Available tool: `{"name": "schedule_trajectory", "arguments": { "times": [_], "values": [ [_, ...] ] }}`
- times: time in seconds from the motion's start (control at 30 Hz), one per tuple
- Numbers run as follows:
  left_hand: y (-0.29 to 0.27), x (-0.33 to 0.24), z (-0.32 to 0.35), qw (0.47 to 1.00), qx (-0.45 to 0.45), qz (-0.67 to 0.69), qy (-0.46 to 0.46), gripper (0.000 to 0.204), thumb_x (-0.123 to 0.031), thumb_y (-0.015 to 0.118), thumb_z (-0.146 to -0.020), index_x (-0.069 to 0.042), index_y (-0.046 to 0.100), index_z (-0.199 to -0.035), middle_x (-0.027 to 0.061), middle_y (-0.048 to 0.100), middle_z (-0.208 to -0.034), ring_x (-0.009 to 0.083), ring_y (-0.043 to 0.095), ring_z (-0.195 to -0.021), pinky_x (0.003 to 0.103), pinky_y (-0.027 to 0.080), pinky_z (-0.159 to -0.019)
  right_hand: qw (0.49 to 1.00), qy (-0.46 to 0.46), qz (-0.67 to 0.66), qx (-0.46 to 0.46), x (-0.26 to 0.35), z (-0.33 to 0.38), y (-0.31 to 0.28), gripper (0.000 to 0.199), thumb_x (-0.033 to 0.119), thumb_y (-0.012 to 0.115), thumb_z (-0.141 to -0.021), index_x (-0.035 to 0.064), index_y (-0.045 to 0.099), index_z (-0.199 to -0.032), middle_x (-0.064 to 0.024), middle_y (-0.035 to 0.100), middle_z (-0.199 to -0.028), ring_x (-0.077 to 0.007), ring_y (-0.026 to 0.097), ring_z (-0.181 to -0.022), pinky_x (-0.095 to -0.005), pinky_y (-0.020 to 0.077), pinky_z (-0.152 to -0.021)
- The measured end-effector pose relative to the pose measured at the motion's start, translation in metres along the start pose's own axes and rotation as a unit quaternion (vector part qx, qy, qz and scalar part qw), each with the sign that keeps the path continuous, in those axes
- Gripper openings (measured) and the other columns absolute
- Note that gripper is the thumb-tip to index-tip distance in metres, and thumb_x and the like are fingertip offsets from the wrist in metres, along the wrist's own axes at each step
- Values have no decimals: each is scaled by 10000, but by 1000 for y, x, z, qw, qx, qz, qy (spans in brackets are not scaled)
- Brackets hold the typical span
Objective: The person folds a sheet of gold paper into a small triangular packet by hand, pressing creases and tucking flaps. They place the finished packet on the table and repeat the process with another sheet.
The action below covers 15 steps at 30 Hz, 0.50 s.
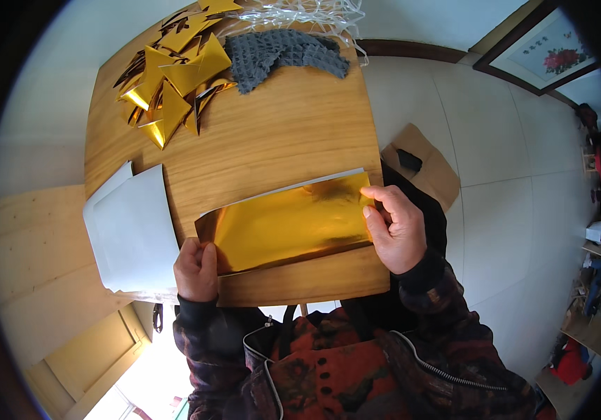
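Observation:
A shiny gold foil paper sheet (286, 225) lies near the table's front edge, its pale backing showing along the far side. It looks folded lengthwise, though I cannot tell for certain. At its left end my left hand (197, 271) is closed, the thumb and curled fingers gripping the near corner. My right hand (398, 229) pinches the opposite end between thumb and forefinger. Left of the sheet are white sheets of paper (136, 234), partly overhanging the table's left edge.
Folded gold foil shapes (174, 77) are heaped at the far left of the wooden table (272, 133). Beside them lie a crumpled dark grey textured cloth (283, 57) and a tangle of clear strips (307, 15). An open cardboard box (432, 164) stands on the floor at right.

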<state>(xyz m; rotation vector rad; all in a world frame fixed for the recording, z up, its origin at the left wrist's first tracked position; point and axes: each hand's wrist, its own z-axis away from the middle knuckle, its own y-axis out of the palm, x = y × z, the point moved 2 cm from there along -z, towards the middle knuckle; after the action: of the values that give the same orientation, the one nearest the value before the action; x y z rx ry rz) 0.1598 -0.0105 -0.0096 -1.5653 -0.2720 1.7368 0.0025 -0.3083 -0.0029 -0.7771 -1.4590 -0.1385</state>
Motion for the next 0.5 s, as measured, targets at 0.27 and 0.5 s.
{"name": "schedule_trajectory", "arguments": {
  "times": [0.27, 0.5],
  "values": [
    [3, -8, 5, 999, -12, 52, 9, 52, 4, 555, -908, 4, 513, -878, 28, 590, -626, 43, 505, -564, 211, 401, -520, 998, -32, 60, -17, 3, -6, 2, 293, -108, 595, -833, -3, 616, -1105, -71, 547, -850, -116, 497, -607, -229, 412, -549],
    [5, -1, 3, 998, -19, 53, -4, 84, 11, 558, -902, 22, 518, -975, 49, 634, -665, 56, 538, -575, 214, 428, -536, 997, -28, 73, -24, 4, -7, 3, 291, -98, 605, -827, -1, 615, -1101, -74, 526, -808, -144, 491, -596, -249, 414, -548]
  ]
}}
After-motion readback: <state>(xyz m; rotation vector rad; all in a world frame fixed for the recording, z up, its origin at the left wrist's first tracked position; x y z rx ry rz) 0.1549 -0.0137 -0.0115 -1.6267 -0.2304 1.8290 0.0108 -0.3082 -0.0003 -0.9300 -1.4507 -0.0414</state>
